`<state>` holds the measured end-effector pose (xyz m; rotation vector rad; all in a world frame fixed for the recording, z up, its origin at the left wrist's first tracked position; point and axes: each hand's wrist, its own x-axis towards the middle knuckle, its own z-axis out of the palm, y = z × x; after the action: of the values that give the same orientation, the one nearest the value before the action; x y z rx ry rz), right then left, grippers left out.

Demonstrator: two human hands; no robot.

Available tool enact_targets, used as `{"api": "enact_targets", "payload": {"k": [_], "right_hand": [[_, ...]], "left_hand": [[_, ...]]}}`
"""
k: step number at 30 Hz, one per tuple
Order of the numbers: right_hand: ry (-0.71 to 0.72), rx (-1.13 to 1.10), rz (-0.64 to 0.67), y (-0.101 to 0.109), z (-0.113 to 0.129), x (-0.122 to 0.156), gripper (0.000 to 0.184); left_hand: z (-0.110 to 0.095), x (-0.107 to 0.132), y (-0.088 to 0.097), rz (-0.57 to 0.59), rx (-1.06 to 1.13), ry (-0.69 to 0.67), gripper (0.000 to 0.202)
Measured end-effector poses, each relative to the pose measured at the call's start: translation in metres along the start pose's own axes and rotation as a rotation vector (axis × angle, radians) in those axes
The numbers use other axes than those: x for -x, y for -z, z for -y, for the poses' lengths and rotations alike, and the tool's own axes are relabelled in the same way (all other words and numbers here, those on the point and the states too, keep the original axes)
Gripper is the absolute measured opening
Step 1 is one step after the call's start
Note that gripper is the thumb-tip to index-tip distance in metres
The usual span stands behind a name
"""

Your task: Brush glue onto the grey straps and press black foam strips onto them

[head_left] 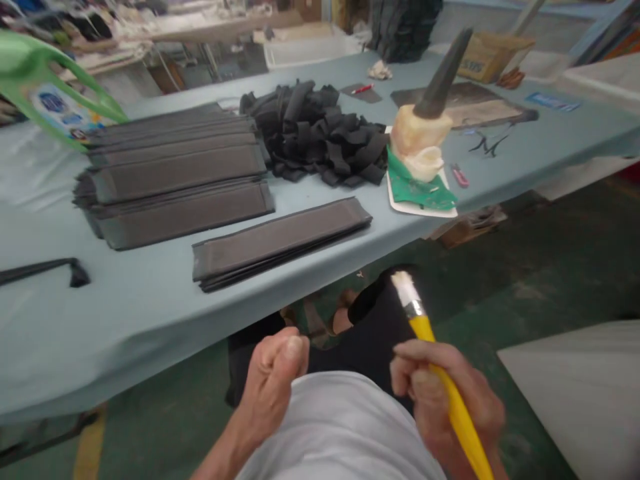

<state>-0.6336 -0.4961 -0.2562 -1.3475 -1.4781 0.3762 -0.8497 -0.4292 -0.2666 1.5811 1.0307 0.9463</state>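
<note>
My right hand [445, 393] grips a paintbrush [463, 420] by its yellow handle. Its whitish bristles point up and away from me, short of the table edge. In front of my lap my left hand [275, 373] is curled into a fist, and nothing shows in it. A small stack of dark grey fabric strips [283, 243] lies near the table's front edge, beyond both hands. Further left sit larger piles of similar strips [180, 177]. A whitish container [417, 143] with a dark upright handle stands on a green sheet [420, 183] over a white tray.
A heap of black fabric pieces [325, 133] lies mid-table on the pale blue cloth [130, 340]. At left stands a green jug [60, 87]. Pink snips [459, 176], a red pen [363, 89] and a cardboard box [495, 57] are toward the right and back.
</note>
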Motion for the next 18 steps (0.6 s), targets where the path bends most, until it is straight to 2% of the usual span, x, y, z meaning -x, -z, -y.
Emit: {"api": "enact_targets", "payload": {"k": [3, 7, 12, 18], "right_hand": [[0.179, -0.148, 0.129, -0.014, 0.023, -0.023, 0.013], [0.276, -0.279, 0.168, -0.027, 0.034, -0.040, 0.013], [0.310, -0.331, 0.241, -0.033, 0.035, -0.036, 0.012], [0.327, -0.328, 0.236, -0.034, 0.035, -0.031, 0.006]], "left_hand": [[-0.013, -0.004, -0.003, 0.026, -0.052, -0.239, 0.052], [-0.021, -0.010, 0.003, -0.066, -0.113, -0.470, 0.049], [-0.019, -0.009, 0.008, -0.204, -0.194, -0.602, 0.052], [-0.014, -0.016, 0.011, -0.247, -0.250, -0.640, 0.051]]}}
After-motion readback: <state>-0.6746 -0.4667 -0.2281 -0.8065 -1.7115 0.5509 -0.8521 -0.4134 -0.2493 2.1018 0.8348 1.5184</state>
